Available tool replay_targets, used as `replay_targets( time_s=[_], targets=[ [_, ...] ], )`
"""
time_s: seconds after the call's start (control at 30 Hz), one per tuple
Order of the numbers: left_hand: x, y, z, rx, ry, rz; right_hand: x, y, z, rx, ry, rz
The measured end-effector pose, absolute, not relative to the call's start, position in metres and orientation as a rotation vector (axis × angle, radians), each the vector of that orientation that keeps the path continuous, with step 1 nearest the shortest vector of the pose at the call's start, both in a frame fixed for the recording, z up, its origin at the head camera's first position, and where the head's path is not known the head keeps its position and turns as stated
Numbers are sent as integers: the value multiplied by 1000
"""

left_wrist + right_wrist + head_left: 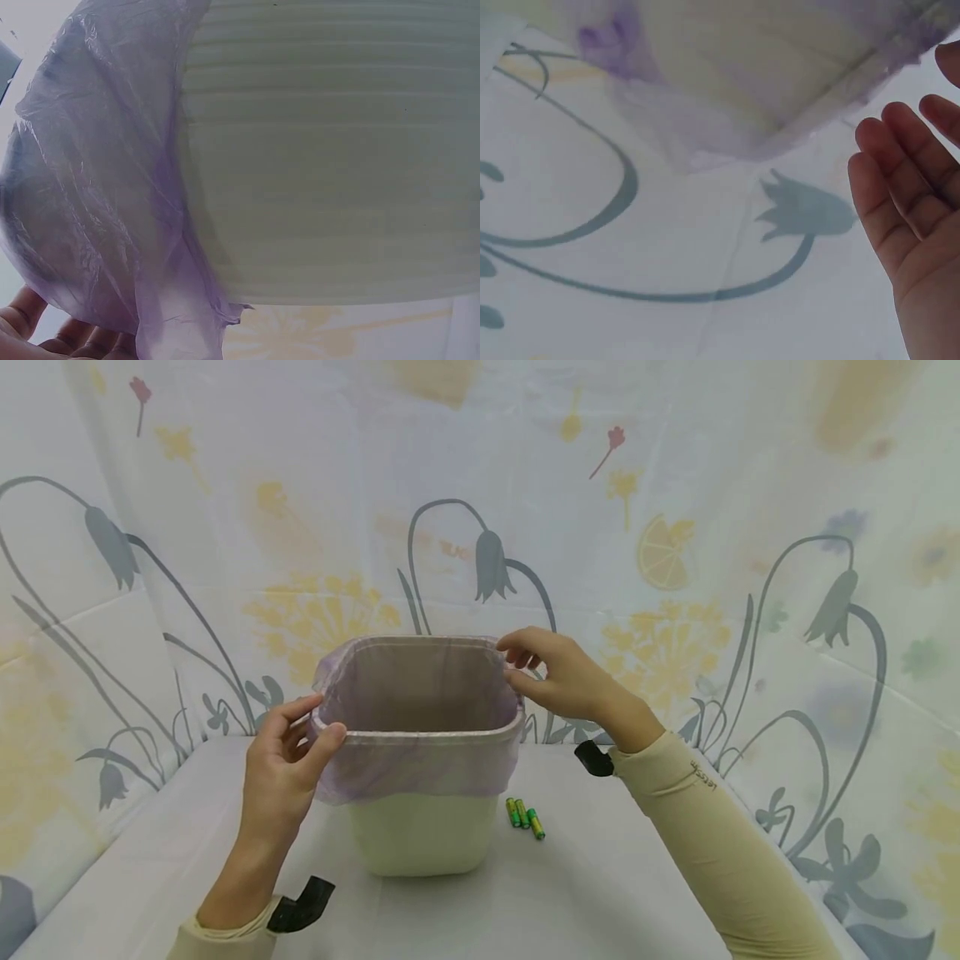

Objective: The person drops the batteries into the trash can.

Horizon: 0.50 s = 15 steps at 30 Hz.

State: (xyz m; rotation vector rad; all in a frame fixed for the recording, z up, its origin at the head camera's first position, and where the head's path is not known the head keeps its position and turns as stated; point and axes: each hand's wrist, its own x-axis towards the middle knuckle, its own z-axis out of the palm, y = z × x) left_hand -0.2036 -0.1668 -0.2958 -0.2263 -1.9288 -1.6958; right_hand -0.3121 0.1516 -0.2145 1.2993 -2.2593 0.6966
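A pale plastic waste bin (420, 839) stands upright, its mouth facing me. A thin purple bin liner (427, 768) lines it and is folded down over the outside of the rim. My left hand (288, 756) is at the near left corner, thumb on the front rim and index fingertip at the left rim. The left wrist view shows its fingers beside the liner (90, 187). My right hand (558, 677) is at the far right corner, fingertips right at the rim. Its fingers are loosely bent and apart in the right wrist view, near the liner (705, 112).
Three green and yellow batteries (523, 814) lie on the white table (585, 893) just right of the bin. A patterned cloth (480, 468) with flowers hangs behind the table and along its sides. Black wrist bands sit at both sleeves.
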Motion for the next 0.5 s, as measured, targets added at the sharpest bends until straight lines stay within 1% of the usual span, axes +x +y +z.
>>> replay_targets(
  time_s=[0.2, 0.5],
  targets=[
    [-204, -167, -294, -239, -1924, -1701, -314, 179, -233, 1226, -2220, 749],
    [-203, -168, -295, -233, -1929, -1709, -320, 201, -295, 1178, -2347, 810]
  ],
)
